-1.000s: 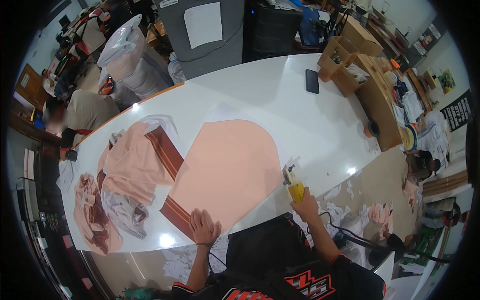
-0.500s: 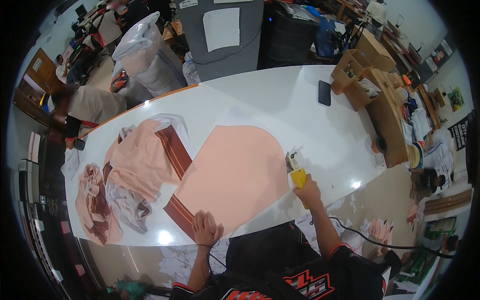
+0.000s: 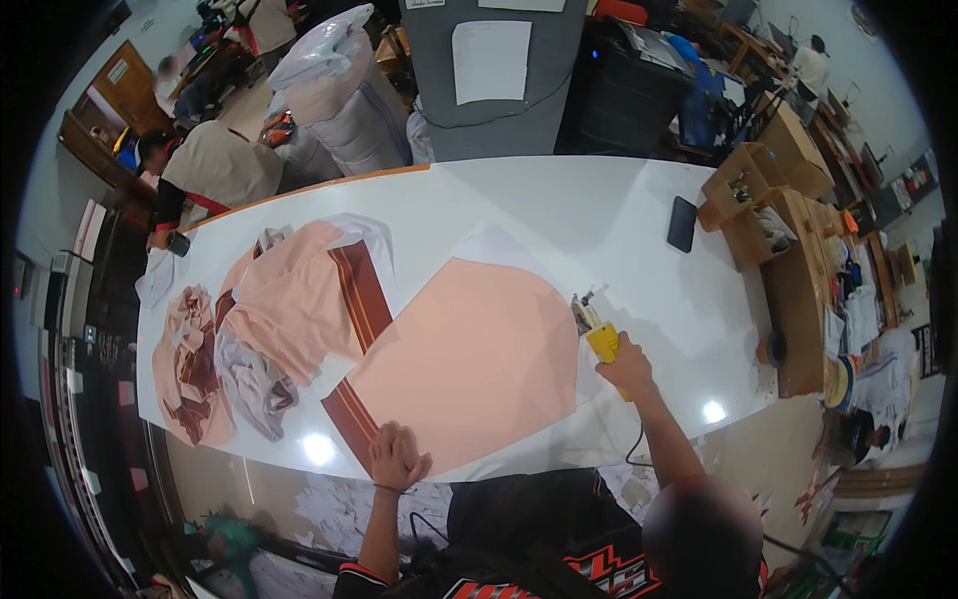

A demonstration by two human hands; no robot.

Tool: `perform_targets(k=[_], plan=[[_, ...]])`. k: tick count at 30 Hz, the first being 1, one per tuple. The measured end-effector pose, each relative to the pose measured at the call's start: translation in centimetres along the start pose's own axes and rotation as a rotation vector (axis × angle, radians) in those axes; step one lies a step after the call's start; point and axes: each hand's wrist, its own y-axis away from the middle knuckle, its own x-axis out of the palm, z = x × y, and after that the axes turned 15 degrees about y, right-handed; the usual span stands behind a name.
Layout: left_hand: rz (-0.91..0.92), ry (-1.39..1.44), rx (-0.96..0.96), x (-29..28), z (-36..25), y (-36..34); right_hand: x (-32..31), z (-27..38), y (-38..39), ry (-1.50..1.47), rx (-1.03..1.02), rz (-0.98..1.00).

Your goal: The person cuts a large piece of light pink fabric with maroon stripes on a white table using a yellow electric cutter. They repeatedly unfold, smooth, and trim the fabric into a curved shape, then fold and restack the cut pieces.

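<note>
A large peach fabric panel (image 3: 489, 369) with a rounded right edge and a brown striped band (image 3: 351, 424) at its left lies flat on the white table. On its lower left corner, beside the band, rests my left hand (image 3: 397, 459), palm down and open. My right hand (image 3: 629, 369) is wrapped round the yellow body of an electric fabric cutter (image 3: 603, 342). The cutter's metal head is at the panel's right edge; the blade's exact contact is too small to tell. White material (image 3: 489, 245) shows beyond the panel's top edge.
Crumpled peach and brown fabric pieces (image 3: 289, 295) lie on the left of the white table (image 3: 619, 200). A phone (image 3: 682, 224) and cardboard boxes (image 3: 743, 185) are at the right. Another person (image 3: 225, 165) leans at the far left edge, holding a dark cup. The cutter's cord (image 3: 639, 444) hangs below.
The whole view has shifted, with the table's far side now lower and further right. My right hand stays on the cutter by the panel's right edge; my left hand stays on the lower left corner.
</note>
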Motion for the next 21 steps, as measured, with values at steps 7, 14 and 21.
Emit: perform_targets(k=[7,14,21], plan=[[-0.161,-0.003,-0.103,1.3,-2.6,1.1,-2.7,0.1,-4.9,0.131,-0.148,0.03],[-0.224,0.022,-0.279,3.6,-6.3,4.6,-4.6,1.5,-9.9,0.231,-0.292,0.051],[-0.289,0.022,-0.383,4.2,-8.5,6.3,-7.1,5.0,-14.0,0.288,-0.434,0.043]])
